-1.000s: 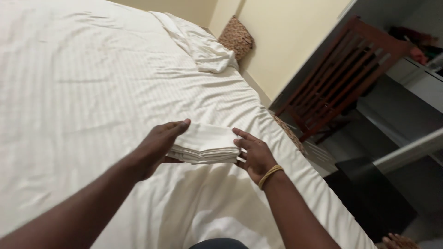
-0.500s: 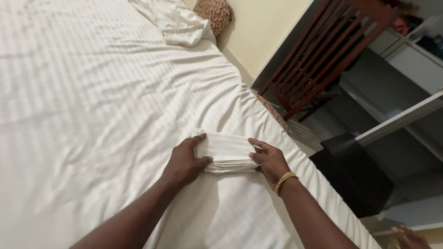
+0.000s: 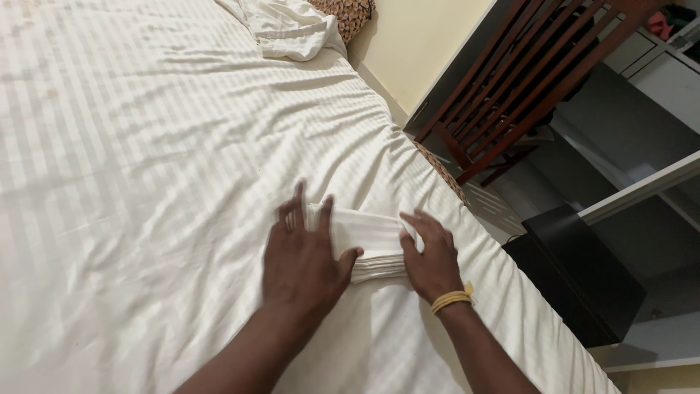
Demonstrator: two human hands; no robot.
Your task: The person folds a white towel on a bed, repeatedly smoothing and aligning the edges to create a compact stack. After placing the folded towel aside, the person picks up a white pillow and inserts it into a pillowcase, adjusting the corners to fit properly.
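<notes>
On the bed's white striped cotton sheet [image 3: 146, 146], near its right edge, both hands, left hand [image 3: 302, 259] and right hand [image 3: 430, 255], press flat and unclenched on a folded white striped cloth [image 3: 372, 244], whose stacked layers could slide apart under uneven pressure.

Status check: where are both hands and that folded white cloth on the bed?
Left hand flat on the folded white cloth. Right hand pressing its right end. Cloth lies on the striped bedsheet; nothing on top.
</notes>
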